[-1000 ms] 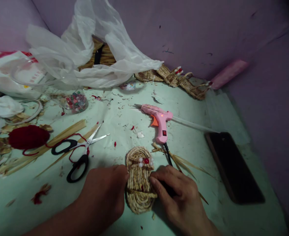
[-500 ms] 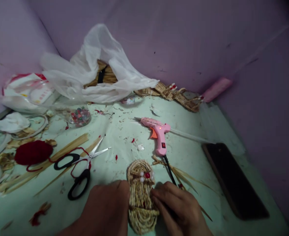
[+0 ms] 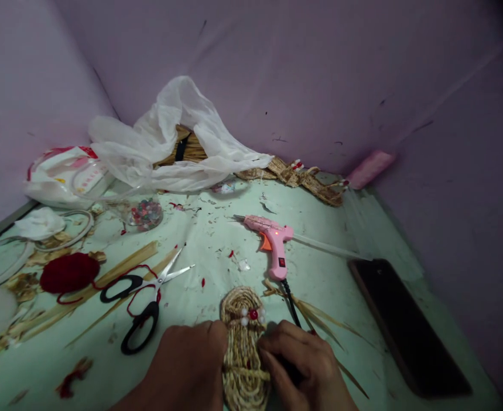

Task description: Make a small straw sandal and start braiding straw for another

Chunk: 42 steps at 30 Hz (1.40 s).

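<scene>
A small woven straw sandal [image 3: 242,348] with white and red beads on its strap lies on the pale green surface near the bottom edge. My left hand [image 3: 187,368] presses against its left side with fingers curled. My right hand [image 3: 298,365] pinches its right edge, fingers closed on the straw. A pink glue gun [image 3: 272,240] lies just beyond, its black cord running under my right hand. Black-handled scissors [image 3: 142,299] lie open to the left.
Red yarn [image 3: 69,273] and straw strips [image 3: 106,274] sit at the left, with a jar of beads [image 3: 145,212] and plastic bags [image 3: 178,142] behind. A dark phone [image 3: 405,325] lies at the right. More woven sandals [image 3: 303,177] rest by the purple wall.
The view has tilted upward, so everything sits lower in the frame. Both hands stay on the sandal, now partly cut off at the bottom edge.
</scene>
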### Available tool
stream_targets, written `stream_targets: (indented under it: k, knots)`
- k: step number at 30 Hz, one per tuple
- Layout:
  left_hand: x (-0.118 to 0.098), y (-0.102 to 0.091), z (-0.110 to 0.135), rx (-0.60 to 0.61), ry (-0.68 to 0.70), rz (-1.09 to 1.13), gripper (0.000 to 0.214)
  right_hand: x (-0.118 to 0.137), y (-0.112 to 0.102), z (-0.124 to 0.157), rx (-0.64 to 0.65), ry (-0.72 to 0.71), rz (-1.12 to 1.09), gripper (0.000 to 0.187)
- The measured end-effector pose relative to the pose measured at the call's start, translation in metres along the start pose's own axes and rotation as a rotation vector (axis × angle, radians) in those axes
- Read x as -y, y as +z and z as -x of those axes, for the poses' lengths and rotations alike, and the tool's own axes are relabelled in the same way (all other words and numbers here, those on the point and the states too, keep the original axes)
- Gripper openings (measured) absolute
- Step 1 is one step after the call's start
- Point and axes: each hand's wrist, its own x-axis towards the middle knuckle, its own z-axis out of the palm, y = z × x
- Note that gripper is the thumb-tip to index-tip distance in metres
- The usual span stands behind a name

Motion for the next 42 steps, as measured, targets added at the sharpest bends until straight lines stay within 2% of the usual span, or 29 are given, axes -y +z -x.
stream_targets:
  k: [6,16,20,24,28,32,35,37,42]
  knots:
    - [-0.004,-0.013,0.004,0.062,-0.029,0.010,0.012,0.005,0.002,-0.002,-0.066,0.022,-0.044,0.019]
    - [-0.011,-0.021,0.002,0.122,-0.081,0.023,0.012,0.011,0.002,-0.006,-0.070,0.027,-0.044,0.019]
    - [-0.009,-0.019,0.004,0.046,-0.075,0.080,0.010,0.010,0.001,-0.005,-0.064,0.028,-0.043,0.019]
    - [-0.004,-0.016,0.003,-0.073,-0.059,0.163,0.027,0.006,-0.001,-0.003,-0.038,0.047,-0.060,0.018]
    - [-0.001,-0.016,-0.006,-0.049,-0.224,0.358,0.033,0.003,-0.002,-0.003,-0.045,0.090,-0.061,0.016]
    - [-0.002,-0.016,-0.012,-0.043,-0.341,0.503,0.033,0.005,0.003,-0.008,-0.096,0.244,-0.058,0.017]
    - [-0.004,-0.018,-0.015,-0.026,-0.358,0.468,0.034,0.007,0.007,-0.013,-0.092,0.379,-0.055,0.017]
    - [-0.007,-0.022,-0.017,-0.010,-0.373,0.390,0.034,0.010,0.009,-0.015,-0.081,0.413,-0.033,0.017]
    - [-0.016,-0.030,-0.019,0.060,-0.423,0.238,0.032,0.016,0.008,-0.019,-0.077,0.294,0.166,0.016]
